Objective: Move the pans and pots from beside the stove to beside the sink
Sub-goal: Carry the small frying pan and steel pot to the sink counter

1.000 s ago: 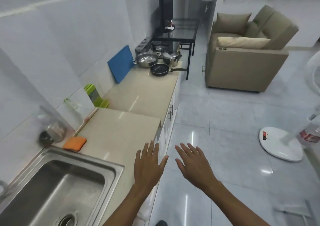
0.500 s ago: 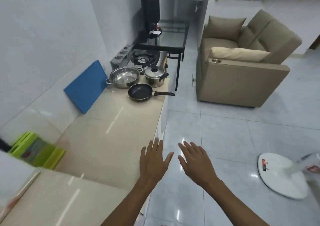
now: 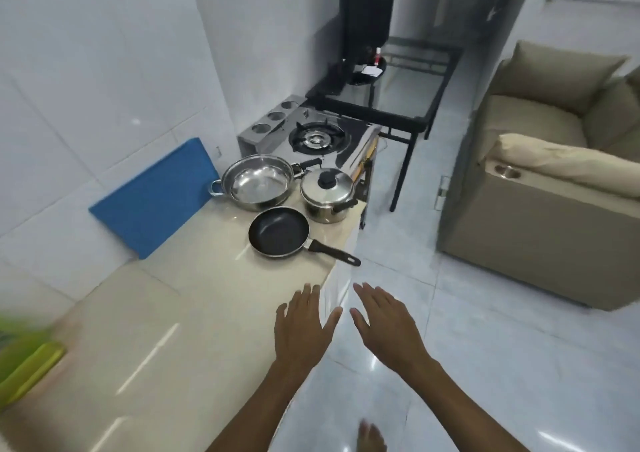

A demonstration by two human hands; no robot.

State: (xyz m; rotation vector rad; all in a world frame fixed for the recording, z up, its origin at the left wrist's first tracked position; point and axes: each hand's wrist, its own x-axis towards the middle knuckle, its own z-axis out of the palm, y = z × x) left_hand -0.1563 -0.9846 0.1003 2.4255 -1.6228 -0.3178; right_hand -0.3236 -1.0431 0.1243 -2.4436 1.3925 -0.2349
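Three pieces of cookware stand at the far end of the beige counter (image 3: 194, 299), just before the gas stove (image 3: 317, 138). A black frying pan (image 3: 278, 231) is nearest, its handle pointing right over the counter edge. Behind it on the left is an open steel pan (image 3: 258, 183). To its right stands a steel pot with a lid and black knob (image 3: 327, 193). My left hand (image 3: 303, 328) hovers palm down over the counter's front edge, short of the frying pan. My right hand (image 3: 386, 327) is beside it over the floor. Both are empty with fingers spread. The sink is out of view.
A blue cutting board (image 3: 156, 202) leans on the tiled wall left of the pans. Green boards (image 3: 24, 361) lie blurred at the left edge. A black glass table (image 3: 398, 98) stands past the stove, and a tan armchair (image 3: 540, 209) stands to the right across the tiled floor.
The view has advanced along the counter toward the stove; the sink and orange sponge have dropped out of sight. The pans look larger and closer. Both hands stay open and held forward.
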